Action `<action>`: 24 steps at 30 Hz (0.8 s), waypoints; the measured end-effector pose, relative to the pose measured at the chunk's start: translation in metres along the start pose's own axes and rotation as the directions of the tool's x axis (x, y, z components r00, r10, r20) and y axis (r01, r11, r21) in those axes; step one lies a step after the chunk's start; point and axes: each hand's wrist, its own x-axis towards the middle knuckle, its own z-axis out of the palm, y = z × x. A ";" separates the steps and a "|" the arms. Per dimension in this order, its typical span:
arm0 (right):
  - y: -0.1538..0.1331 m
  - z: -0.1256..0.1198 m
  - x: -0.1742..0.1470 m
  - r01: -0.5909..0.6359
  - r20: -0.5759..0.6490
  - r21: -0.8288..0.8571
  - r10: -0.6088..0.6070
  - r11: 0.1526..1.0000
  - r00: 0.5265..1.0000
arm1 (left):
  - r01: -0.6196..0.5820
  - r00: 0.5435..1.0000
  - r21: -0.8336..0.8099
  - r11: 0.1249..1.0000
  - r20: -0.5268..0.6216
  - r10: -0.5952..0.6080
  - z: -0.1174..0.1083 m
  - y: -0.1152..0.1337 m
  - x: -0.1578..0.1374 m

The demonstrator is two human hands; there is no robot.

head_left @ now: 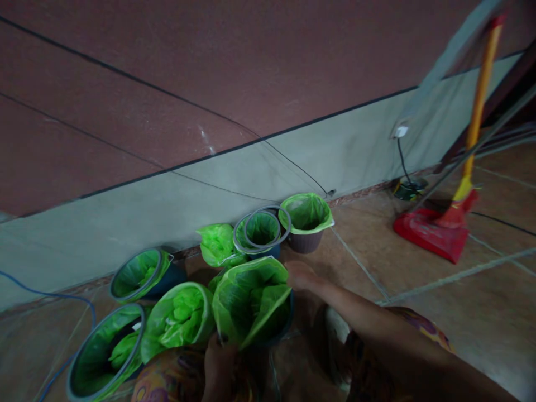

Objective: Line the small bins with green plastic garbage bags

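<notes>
A bin (290, 312) lined with a loose green bin liner (234, 290) stands before me, its mouth open and its inside dark. On the liner's right edge, my right hand (302, 276) is closed, its fingers blurred and partly hidden. My left hand (220, 354) closes on the near left edge of the same liner, low in the frame and in shadow. Close to that hand is another lined bin (207, 312), with crumpled green plastic inside. A grey ring (288, 223) rests over a smaller lined bin (262, 229) behind.
More lined bins (142, 312) (161, 273) stand at left, and a brown one (307, 241) by the wall. A bunched green bag (218, 245) lies between. At right are a red dustpan (431, 231) and a yellow-handled broom (479, 111). Cables run along wall and floor.
</notes>
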 end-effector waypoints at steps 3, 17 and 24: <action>-0.001 -0.002 0.005 0.038 -0.070 -0.078 -0.043 0.996 0.997 | -0.003 1.000 0.109 0.994 0.001 0.002 -0.017 0.007 0.003; -0.016 0.000 0.014 0.094 0.004 0.507 -0.111 0.857 0.994 | -0.522 0.851 0.243 0.818 0.212 0.480 0.041 0.107 -0.010; -0.006 -0.008 0.006 0.127 -0.112 -0.019 -0.128 0.992 0.985 | -0.071 0.935 -0.469 0.881 0.277 0.222 0.006 0.099 0.023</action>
